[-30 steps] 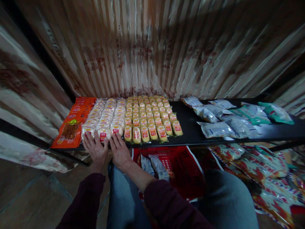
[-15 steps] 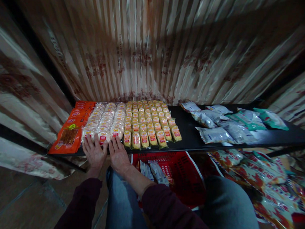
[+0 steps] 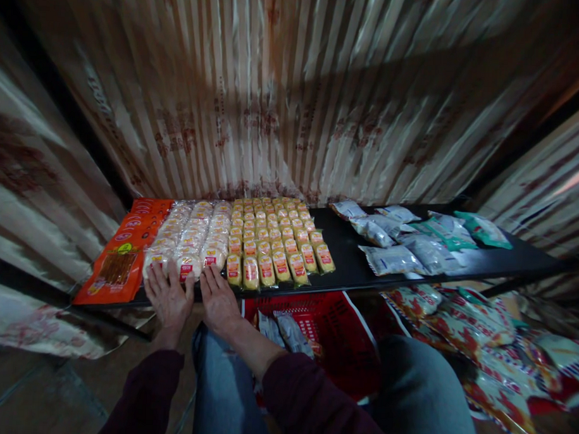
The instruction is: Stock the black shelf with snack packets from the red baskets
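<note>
Rows of round white cakes in clear wrappers lie on the black shelf, towards its left end. My left hand rests with fingers spread against the front cakes of the left and middle rows. At the front of the right white row, my right hand lies flat, its fingertips touching the lowest cake. Both palms hang over the shelf's front edge, and neither hand grips anything. Several rows of yellow wrapped cakes stand just right of the white ones. Orange snack packets overlap in a row on the left.
Silver pouches and green-and-white pouches lie loosely on the shelf's right part. Below stands a red basket with a few packets inside. Large printed bags are piled at lower right. A striped curtain hangs behind.
The whole view has shifted slightly, so the shelf appears lower and further left. Both hands stay against the front of the white cakes, with little change in their pose.
</note>
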Action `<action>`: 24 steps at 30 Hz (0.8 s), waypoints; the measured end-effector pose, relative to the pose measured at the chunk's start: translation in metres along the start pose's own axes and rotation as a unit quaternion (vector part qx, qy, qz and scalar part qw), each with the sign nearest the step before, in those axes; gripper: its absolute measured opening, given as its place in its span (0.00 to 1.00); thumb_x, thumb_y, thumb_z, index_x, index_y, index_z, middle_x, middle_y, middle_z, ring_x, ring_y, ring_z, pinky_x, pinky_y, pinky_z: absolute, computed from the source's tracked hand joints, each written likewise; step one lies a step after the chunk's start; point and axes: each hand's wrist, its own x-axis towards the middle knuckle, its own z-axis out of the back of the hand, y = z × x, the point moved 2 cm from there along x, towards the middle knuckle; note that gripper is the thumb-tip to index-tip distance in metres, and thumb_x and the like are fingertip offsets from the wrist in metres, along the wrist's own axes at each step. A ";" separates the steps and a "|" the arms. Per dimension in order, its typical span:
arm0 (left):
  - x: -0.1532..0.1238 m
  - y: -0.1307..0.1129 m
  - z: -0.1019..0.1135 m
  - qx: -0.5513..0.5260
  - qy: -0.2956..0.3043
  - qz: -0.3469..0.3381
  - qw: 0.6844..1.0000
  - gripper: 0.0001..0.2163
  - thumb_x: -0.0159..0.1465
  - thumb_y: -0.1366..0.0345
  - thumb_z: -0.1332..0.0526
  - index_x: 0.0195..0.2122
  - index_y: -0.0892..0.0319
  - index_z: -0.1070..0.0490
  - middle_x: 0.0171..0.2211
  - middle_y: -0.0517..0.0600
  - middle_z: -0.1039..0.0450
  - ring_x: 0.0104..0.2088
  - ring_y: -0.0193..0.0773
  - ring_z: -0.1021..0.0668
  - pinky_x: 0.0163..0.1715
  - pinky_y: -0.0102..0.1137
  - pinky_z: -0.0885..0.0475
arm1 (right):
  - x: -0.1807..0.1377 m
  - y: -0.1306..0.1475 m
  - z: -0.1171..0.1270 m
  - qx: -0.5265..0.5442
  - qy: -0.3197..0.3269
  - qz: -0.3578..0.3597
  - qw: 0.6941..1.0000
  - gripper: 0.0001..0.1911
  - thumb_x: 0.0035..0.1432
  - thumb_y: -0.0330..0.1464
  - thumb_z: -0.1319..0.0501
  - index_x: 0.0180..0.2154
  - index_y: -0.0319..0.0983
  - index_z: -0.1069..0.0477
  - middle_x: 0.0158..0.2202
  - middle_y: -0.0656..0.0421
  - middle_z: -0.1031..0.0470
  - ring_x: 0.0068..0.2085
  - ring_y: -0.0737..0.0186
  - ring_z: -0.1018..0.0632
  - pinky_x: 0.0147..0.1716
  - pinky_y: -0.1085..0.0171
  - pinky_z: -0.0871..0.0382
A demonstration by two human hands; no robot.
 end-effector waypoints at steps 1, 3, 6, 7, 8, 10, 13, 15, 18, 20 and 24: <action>-0.001 0.000 0.000 0.001 -0.001 -0.002 1.000 0.29 0.65 0.54 0.49 0.63 0.66 0.44 0.66 0.68 0.53 0.68 0.55 0.54 0.62 0.54 0.55 | -0.001 0.000 -0.001 0.002 -0.007 0.005 1.000 0.29 0.58 0.24 0.46 0.60 0.21 0.43 0.65 0.39 0.47 0.68 0.46 0.50 0.63 0.50 0.43; -0.002 0.000 0.000 -0.002 -0.004 -0.002 1.000 0.29 0.65 0.55 0.49 0.64 0.65 0.45 0.67 0.68 0.54 0.68 0.55 0.55 0.62 0.55 0.56 | -0.002 0.000 -0.003 0.008 -0.019 0.013 1.000 0.31 0.56 0.24 0.45 0.60 0.20 0.43 0.66 0.39 0.49 0.68 0.48 0.52 0.64 0.51 0.45; -0.002 0.000 0.000 -0.017 -0.003 0.005 1.000 0.28 0.65 0.56 0.49 0.65 0.63 0.46 0.67 0.66 0.54 0.68 0.55 0.55 0.62 0.56 0.56 | -0.003 0.002 -0.004 0.018 -0.027 0.012 0.999 0.33 0.55 0.24 0.45 0.62 0.21 0.46 0.66 0.40 0.49 0.68 0.50 0.52 0.64 0.51 0.44; -0.002 0.000 0.000 -0.020 -0.003 0.006 1.000 0.28 0.65 0.56 0.49 0.65 0.63 0.47 0.67 0.66 0.54 0.68 0.55 0.54 0.62 0.57 0.56 | -0.004 0.003 -0.004 0.021 -0.025 0.010 0.999 0.33 0.56 0.24 0.45 0.62 0.22 0.46 0.66 0.40 0.49 0.68 0.49 0.52 0.63 0.51 0.42; -0.002 0.000 0.001 -0.022 -0.003 0.006 1.000 0.28 0.65 0.56 0.49 0.65 0.63 0.47 0.67 0.66 0.54 0.68 0.55 0.54 0.62 0.57 0.56 | -0.004 0.004 -0.003 0.024 -0.023 0.008 0.999 0.33 0.56 0.24 0.46 0.62 0.22 0.47 0.66 0.41 0.49 0.68 0.49 0.52 0.63 0.51 0.41; -0.003 0.000 0.001 -0.019 -0.006 0.000 1.000 0.28 0.66 0.56 0.49 0.65 0.64 0.46 0.67 0.66 0.53 0.68 0.55 0.54 0.62 0.57 0.56 | -0.005 0.005 -0.001 0.029 -0.017 0.004 0.999 0.31 0.58 0.25 0.47 0.62 0.23 0.47 0.66 0.42 0.49 0.68 0.48 0.51 0.62 0.52 0.40; -0.004 0.002 0.000 -0.009 -0.018 -0.011 1.000 0.28 0.66 0.57 0.50 0.64 0.65 0.46 0.66 0.68 0.53 0.68 0.55 0.53 0.62 0.56 0.57 | -0.007 0.008 0.005 0.032 -0.009 0.007 0.999 0.30 0.59 0.27 0.48 0.62 0.23 0.46 0.66 0.42 0.47 0.68 0.48 0.49 0.62 0.52 0.39; -0.006 0.004 0.000 -0.015 -0.025 -0.009 1.000 0.28 0.66 0.57 0.50 0.64 0.65 0.46 0.66 0.68 0.52 0.68 0.55 0.53 0.62 0.56 0.57 | -0.009 0.010 0.010 0.034 -0.010 0.017 0.999 0.30 0.60 0.28 0.47 0.62 0.24 0.46 0.66 0.42 0.46 0.68 0.48 0.50 0.61 0.52 0.39; -0.010 0.002 0.005 -0.045 -0.035 0.008 0.998 0.28 0.66 0.56 0.50 0.64 0.66 0.46 0.66 0.67 0.53 0.68 0.56 0.54 0.62 0.57 0.56 | -0.018 0.013 0.020 0.041 -0.025 0.039 0.998 0.29 0.59 0.30 0.46 0.61 0.28 0.43 0.65 0.45 0.45 0.68 0.52 0.48 0.62 0.54 0.40; -0.016 -0.007 0.011 -0.077 -0.045 0.009 0.996 0.27 0.66 0.57 0.50 0.63 0.66 0.45 0.66 0.67 0.52 0.68 0.55 0.54 0.62 0.55 0.54 | -0.029 0.013 0.026 0.049 -0.041 0.052 0.997 0.26 0.59 0.30 0.46 0.59 0.32 0.39 0.64 0.48 0.41 0.67 0.56 0.46 0.63 0.57 0.42; -0.037 -0.043 0.026 -0.149 -0.033 -0.042 0.987 0.23 0.65 0.60 0.51 0.60 0.64 0.41 0.63 0.65 0.44 0.66 0.51 0.47 0.63 0.51 0.48 | -0.064 0.003 0.034 0.080 -0.088 0.059 0.991 0.23 0.60 0.29 0.48 0.57 0.36 0.36 0.60 0.53 0.33 0.64 0.63 0.40 0.62 0.62 0.41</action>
